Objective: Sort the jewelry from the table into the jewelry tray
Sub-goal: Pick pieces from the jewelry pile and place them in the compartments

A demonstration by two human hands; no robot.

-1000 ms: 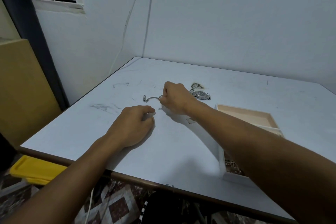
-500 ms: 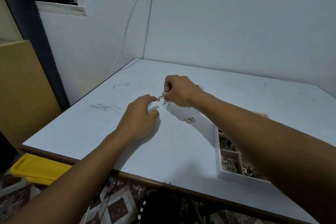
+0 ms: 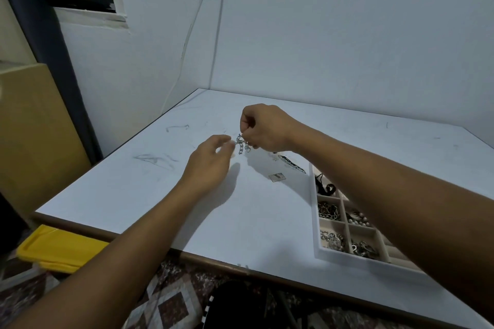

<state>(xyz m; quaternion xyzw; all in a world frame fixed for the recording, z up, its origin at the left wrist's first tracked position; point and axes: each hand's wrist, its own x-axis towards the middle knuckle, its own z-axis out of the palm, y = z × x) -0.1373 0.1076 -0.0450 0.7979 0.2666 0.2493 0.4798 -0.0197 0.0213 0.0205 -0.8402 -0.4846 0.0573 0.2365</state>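
Note:
A silver chain bracelet (image 3: pixel 241 145) hangs above the white table (image 3: pixel 160 195), pinched by my right hand (image 3: pixel 263 127) near its top. My left hand (image 3: pixel 209 161) is just left of it, its fingertips touching the chain's left end. The white jewelry tray (image 3: pixel 319 252) sits at the right near the front edge, with chains and dark pieces in several compartments; my right forearm covers much of it. A watch or dark strap (image 3: pixel 291 164) lies on the table behind the tray, partly hidden by my arm.
A small square tag (image 3: pixel 277 177) lies on the table between my hands and the tray. Walls meet at the table's far corner. A yellow bin (image 3: pixel 58 248) sits on the floor at the lower left, beside a brown cabinet (image 3: pixel 32 128).
My right hand lifted the bracelet off the table. My left hand rose from the table and came up to the chain's end. The view shifted, revealing more of the tray.

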